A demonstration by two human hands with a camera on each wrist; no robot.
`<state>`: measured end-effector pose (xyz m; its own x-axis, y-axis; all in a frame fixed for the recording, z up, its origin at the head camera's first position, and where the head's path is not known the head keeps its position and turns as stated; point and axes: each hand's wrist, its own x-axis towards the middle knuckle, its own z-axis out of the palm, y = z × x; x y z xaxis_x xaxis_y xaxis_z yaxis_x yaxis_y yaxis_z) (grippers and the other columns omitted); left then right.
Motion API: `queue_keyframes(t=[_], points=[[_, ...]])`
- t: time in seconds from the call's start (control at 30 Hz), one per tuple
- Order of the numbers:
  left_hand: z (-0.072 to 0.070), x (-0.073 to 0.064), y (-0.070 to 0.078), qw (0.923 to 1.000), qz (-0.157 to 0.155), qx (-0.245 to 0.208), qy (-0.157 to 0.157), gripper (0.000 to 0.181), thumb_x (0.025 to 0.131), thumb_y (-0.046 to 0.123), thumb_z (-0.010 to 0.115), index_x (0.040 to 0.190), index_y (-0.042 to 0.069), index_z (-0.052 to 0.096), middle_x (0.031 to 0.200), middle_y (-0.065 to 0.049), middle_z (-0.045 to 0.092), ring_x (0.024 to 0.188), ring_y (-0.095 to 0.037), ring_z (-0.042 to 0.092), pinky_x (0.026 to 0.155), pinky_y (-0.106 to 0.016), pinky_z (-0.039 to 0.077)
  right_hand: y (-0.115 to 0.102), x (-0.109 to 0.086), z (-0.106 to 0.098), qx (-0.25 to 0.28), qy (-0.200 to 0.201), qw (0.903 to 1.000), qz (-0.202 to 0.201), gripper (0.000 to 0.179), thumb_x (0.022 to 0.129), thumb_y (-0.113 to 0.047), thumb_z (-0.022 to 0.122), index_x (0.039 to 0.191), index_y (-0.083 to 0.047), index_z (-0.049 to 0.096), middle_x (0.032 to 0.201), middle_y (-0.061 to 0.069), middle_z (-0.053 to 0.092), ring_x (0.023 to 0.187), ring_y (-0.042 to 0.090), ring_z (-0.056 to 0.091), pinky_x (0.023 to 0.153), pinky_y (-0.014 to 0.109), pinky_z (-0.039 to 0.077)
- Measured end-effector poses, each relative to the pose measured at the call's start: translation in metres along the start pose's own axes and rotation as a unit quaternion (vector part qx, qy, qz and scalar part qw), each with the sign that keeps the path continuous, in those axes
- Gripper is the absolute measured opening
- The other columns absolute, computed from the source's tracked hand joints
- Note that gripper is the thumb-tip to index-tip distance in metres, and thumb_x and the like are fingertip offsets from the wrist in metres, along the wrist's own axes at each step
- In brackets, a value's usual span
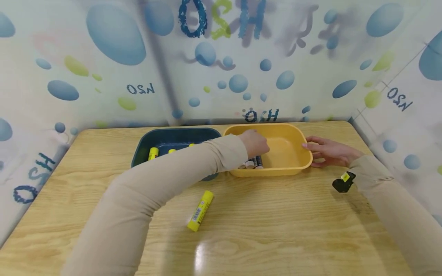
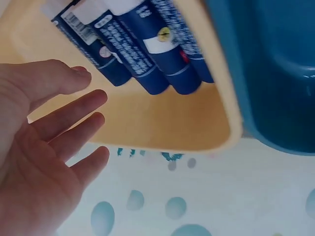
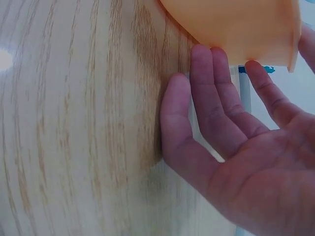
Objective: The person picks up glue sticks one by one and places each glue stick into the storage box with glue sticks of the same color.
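My left hand (image 1: 254, 143) is inside the yellow plastic bin (image 1: 288, 153). In the left wrist view its fingers are loosely spread, hold nothing, and lie beside several dark blue glue sticks (image 2: 165, 54) with white caps. Those sticks lie side by side at the bin's left end. At the other end, my right hand (image 1: 331, 152) holds the bin, thumb at the rim and fingertips against the outer wall (image 3: 236, 29). A yellow glue stick (image 1: 201, 211) lies on the table in front of the bins.
A dark blue bin (image 1: 176, 132) adjoins the yellow one on the left, with yellow glue sticks (image 1: 153, 153) inside; my left forearm covers part of it. A small black object with a yellow patch (image 1: 344, 181) is by my right wrist. The patterned wall (image 1: 238, 99) rises behind the wooden table (image 1: 276, 230).
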<state>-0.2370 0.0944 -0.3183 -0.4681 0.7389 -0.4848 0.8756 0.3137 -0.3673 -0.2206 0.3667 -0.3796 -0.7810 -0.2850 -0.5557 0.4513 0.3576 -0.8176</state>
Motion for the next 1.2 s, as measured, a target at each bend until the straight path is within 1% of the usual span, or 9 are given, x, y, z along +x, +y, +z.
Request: queue_keyframes(t=[0.17, 0.33, 0.5, 0.57, 0.77, 0.9, 1.03, 1.13, 1.2], points=[[0.0, -0.014, -0.01, 1.0, 0.008, 0.002, 0.002, 0.032, 0.1, 0.005, 0.052, 0.128, 0.018, 0.06, 0.116, 0.0, 0.065, 0.105, -0.015, 0.059, 0.106, -0.038, 0.036, 0.0, -0.001, 0.0, 0.008, 0.0, 1.0, 0.004, 0.059, 0.1, -0.037, 0.053, 0.143, -0.008, 0.024, 0.113, 0.009, 0.055, 0.099, 0.022, 0.059, 0.084, 0.039, 0.052], [0.001, -0.025, -0.022, 0.9997, -0.011, -0.019, 0.014, 0.034, 0.098, 0.004, 0.055, 0.128, 0.017, 0.061, 0.118, -0.002, 0.064, 0.11, -0.019, 0.057, 0.108, -0.043, 0.033, 0.0, 0.001, 0.0, 0.011, -0.001, 0.9999, 0.004, 0.061, 0.1, -0.036, 0.052, 0.145, -0.008, 0.022, 0.113, 0.009, 0.055, 0.099, 0.022, 0.059, 0.084, 0.039, 0.052], [0.01, -0.039, -0.032, 0.9993, -0.017, -0.033, 0.005, 0.034, 0.098, 0.006, 0.056, 0.13, 0.015, 0.06, 0.123, -0.004, 0.062, 0.115, -0.021, 0.055, 0.108, -0.044, 0.032, 0.0, 0.001, 0.001, 0.015, 0.001, 0.9998, 0.01, 0.06, 0.101, -0.036, 0.051, 0.145, -0.009, 0.021, 0.113, 0.008, 0.055, 0.099, 0.022, 0.058, 0.085, 0.039, 0.051], [0.012, -0.045, -0.036, 0.9991, -0.017, -0.039, 0.003, 0.034, 0.098, 0.007, 0.056, 0.131, 0.014, 0.059, 0.124, -0.004, 0.062, 0.115, -0.022, 0.055, 0.107, -0.042, 0.034, 0.0, 0.001, 0.001, 0.017, 0.0, 0.9998, 0.009, 0.059, 0.101, -0.036, 0.051, 0.145, -0.009, 0.021, 0.113, 0.008, 0.055, 0.099, 0.022, 0.058, 0.085, 0.039, 0.051], [0.014, -0.064, -0.044, 0.9957, -0.021, -0.085, 0.028, 0.042, 0.096, 0.006, 0.057, 0.137, 0.013, 0.054, 0.127, -0.004, 0.06, 0.116, -0.022, 0.054, 0.105, -0.037, 0.036, -0.001, 0.001, 0.001, 0.022, 0.002, 0.9997, 0.006, 0.056, 0.101, -0.035, 0.051, 0.143, -0.01, 0.024, 0.112, 0.007, 0.054, 0.099, 0.022, 0.058, 0.084, 0.038, 0.051], [0.017, -0.077, -0.043, 0.9945, -0.03, -0.1, 0.012, 0.047, 0.095, 0.004, 0.058, 0.141, 0.014, 0.05, 0.129, -0.006, 0.058, 0.119, -0.023, 0.052, 0.109, -0.041, 0.031, -0.002, 0.001, 0.002, 0.016, 0.001, 0.9999, 0.006, 0.059, 0.1, -0.037, 0.052, 0.144, -0.01, 0.023, 0.113, 0.007, 0.054, 0.099, 0.022, 0.057, 0.084, 0.038, 0.051], [0.026, -0.088, -0.035, 0.9944, -0.019, -0.103, -0.006, 0.047, 0.095, 0.005, 0.059, 0.14, 0.014, 0.051, 0.127, -0.007, 0.058, 0.117, -0.024, 0.053, 0.108, -0.042, 0.032, 0.0, 0.001, 0.0, 0.006, 0.004, 1.0, 0.006, 0.061, 0.1, -0.038, 0.052, 0.144, -0.01, 0.022, 0.113, 0.008, 0.053, 0.099, 0.023, 0.057, 0.084, 0.038, 0.051], [0.034, -0.094, -0.025, 0.9955, -0.008, -0.094, -0.003, 0.044, 0.095, 0.006, 0.06, 0.137, 0.015, 0.054, 0.126, -0.006, 0.058, 0.117, -0.023, 0.053, 0.107, -0.041, 0.034, 0.0, 0.001, 0.0, 0.01, 0.006, 0.9999, 0.008, 0.058, 0.1, -0.038, 0.053, 0.142, -0.01, 0.025, 0.113, 0.009, 0.052, 0.099, 0.024, 0.057, 0.084, 0.038, 0.051], [0.038, -0.099, -0.018, 0.9959, -0.005, -0.09, 0.002, 0.044, 0.095, 0.007, 0.061, 0.137, 0.017, 0.055, 0.127, -0.005, 0.058, 0.12, -0.022, 0.051, 0.108, -0.042, 0.033, 0.001, 0.001, 0.0, 0.013, 0.005, 0.9998, 0.01, 0.057, 0.099, -0.038, 0.054, 0.141, -0.011, 0.026, 0.113, 0.009, 0.053, 0.099, 0.024, 0.057, 0.084, 0.038, 0.051]])
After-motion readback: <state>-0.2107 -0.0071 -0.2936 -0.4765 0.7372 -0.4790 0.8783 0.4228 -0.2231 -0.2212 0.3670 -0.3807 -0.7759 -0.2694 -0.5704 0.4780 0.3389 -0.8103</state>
